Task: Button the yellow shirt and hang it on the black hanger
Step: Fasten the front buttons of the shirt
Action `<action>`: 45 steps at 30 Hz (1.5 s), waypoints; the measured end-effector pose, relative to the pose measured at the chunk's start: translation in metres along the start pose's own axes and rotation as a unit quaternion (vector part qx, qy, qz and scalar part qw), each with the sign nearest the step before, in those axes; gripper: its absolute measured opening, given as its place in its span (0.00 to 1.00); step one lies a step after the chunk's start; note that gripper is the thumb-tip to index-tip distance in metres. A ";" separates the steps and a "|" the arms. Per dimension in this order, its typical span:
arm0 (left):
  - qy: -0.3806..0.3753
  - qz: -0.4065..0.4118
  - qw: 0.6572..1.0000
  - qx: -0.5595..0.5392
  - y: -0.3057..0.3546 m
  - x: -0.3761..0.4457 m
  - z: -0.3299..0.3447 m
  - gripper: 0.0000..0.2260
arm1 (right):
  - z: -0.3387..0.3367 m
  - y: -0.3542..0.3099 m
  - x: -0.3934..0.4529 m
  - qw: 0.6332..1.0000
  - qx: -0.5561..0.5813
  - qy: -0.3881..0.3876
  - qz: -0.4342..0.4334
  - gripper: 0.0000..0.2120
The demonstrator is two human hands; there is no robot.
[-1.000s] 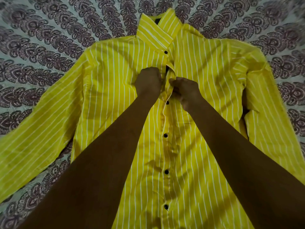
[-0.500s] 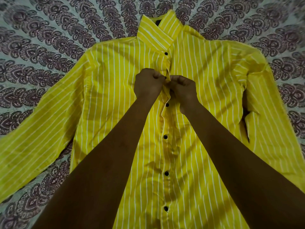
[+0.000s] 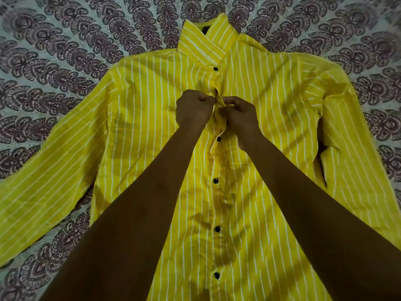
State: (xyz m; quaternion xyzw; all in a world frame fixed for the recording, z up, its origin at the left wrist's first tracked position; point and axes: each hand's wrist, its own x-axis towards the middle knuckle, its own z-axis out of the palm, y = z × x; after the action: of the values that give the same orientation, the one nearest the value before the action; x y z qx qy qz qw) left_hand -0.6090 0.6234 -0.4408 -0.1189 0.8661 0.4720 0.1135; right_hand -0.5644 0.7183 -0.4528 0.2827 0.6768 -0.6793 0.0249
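- Low in the frame, we count five black buttons showing down the placket.
- At mid-frame, our left hand and right hand pinch the placket; since a second ago they've closed together (a sixth button seems hidden there, mid-fastening).
- The one yellow shirt lies flat on the patterned bedsheet; no hanger is plainly visible.

Dim, soft shadows, wide-angle edge distortion
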 end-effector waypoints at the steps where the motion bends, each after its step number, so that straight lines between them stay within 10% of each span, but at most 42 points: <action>1: -0.002 0.000 1.000 -0.001 0.000 0.000 0.000 0.07 | 0.000 0.001 0.001 1.000 -0.027 0.005 -0.016 0.12; 45: -0.124 -0.080 0.987 -0.057 0.008 0.017 -0.005 0.04 | 0.008 0.010 0.011 0.977 -0.115 0.077 -0.163 0.07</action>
State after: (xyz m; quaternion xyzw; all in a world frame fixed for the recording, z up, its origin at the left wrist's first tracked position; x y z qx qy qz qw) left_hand -0.6282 0.6216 -0.4373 -0.1347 0.8051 0.5207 0.2503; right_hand -0.5719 0.7140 -0.4670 0.2158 0.7871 -0.5681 -0.1061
